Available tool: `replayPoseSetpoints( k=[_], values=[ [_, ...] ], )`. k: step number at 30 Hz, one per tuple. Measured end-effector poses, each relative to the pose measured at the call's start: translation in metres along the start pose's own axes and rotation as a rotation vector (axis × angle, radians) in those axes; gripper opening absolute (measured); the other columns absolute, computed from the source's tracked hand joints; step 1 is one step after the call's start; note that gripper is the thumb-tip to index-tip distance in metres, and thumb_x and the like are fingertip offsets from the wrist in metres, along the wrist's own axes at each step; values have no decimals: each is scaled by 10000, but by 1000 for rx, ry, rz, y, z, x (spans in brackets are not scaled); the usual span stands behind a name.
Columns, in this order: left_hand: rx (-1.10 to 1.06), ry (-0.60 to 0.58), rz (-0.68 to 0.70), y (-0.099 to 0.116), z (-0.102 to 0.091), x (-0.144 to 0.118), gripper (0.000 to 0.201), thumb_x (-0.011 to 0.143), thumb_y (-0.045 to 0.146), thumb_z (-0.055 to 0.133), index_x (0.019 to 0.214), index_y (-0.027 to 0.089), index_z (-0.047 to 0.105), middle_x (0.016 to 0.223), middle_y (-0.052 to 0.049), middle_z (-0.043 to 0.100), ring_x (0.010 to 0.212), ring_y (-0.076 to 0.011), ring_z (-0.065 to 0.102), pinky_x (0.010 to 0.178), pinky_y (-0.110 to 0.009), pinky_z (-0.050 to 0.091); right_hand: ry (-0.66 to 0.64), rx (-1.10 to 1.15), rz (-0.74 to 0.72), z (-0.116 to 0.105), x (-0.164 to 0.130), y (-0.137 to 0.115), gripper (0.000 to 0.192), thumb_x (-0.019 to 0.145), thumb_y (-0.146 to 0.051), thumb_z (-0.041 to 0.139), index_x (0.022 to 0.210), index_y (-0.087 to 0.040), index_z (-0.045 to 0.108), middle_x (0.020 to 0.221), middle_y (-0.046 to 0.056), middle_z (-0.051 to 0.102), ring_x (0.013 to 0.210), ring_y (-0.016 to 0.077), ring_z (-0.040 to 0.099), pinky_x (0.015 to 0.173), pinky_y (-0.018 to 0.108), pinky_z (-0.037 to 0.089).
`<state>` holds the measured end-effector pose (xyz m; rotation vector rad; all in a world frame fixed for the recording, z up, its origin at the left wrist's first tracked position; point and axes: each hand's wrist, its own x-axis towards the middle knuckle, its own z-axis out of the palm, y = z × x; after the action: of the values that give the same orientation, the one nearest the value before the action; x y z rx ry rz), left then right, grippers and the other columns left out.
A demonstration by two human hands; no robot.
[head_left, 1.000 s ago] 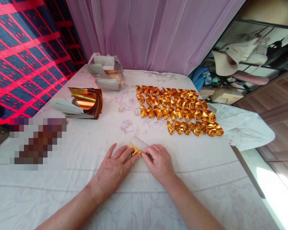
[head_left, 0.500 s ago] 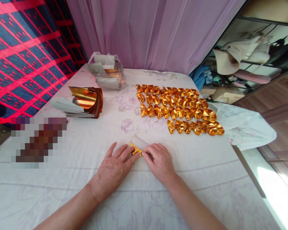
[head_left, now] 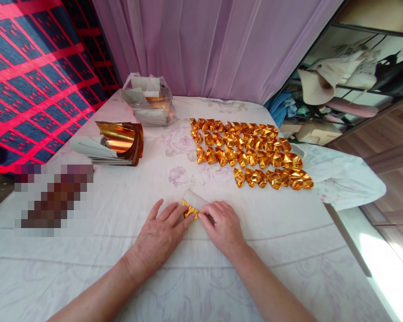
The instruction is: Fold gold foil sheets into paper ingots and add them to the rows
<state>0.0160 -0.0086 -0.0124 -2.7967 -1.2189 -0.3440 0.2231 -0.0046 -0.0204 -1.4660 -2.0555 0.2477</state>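
A partly folded piece of gold foil paper [head_left: 190, 211] lies on the cloth at the middle, its pale backing [head_left: 195, 199] showing on the far side. My left hand [head_left: 163, 228] rests flat with fingers spread, and the fingertips press on the gold fold. At the paper's right edge my right hand [head_left: 223, 226] is closed in a pinch, thumb and forefinger together on it. Part of the paper is hidden under the fingers. Beyond the hands, several folded gold foil pieces [head_left: 251, 156] sit in rows on the right side of the table.
At the left is a stack of curled gold foil sheets [head_left: 122, 143]. Behind it stands a clear plastic bag [head_left: 151, 100] with more sheets. A blurred-out item [head_left: 55, 197] lies at the far left. A pale floral cloth [head_left: 121, 295] covers the table; shelves [head_left: 342, 85] hold a hat.
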Motion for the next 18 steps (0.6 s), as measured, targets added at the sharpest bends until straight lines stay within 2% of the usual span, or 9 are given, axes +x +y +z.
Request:
replayPoseSetpoints(
  k=[18],
  values=[
    [-3,26,-7,0,1,1,359,955,258,531,1302,324,594,1268,-27,648,1193,-253,553,1137,-522,277,-7,-4,1,0,0,0,131,880,-173,608,756,-215,597,721,-11,618,733,175,531,711,300,350]
  ],
)
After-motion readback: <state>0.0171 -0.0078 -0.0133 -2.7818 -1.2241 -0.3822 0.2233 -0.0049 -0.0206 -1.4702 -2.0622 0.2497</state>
